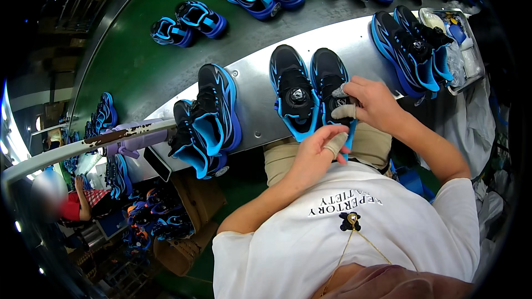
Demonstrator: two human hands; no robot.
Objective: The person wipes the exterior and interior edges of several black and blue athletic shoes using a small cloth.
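A pair of black and blue sneakers stands on the metal shelf in front of me, toes pointing away. On the right sneaker (330,66), my right hand (372,102) has its thumb and forefinger, both in pale finger covers, closed about the round dial on the tongue. My left hand (317,152) is at the blue heel of the same sneaker, its fingers bent against the edge and a cover on the thumb. Exactly what its fingertips pinch is partly hidden. The left sneaker (288,77) stands beside it, untouched, with its round dial (297,96) showing.
More sneakers stand at the left (213,105) and right (407,50) of the metal shelf (252,86). A tray (482,69) of small parts lies far right. Shoes line the green conveyor (133,55). A curved bar (83,147) crosses at left; a person (83,199) sits beyond.
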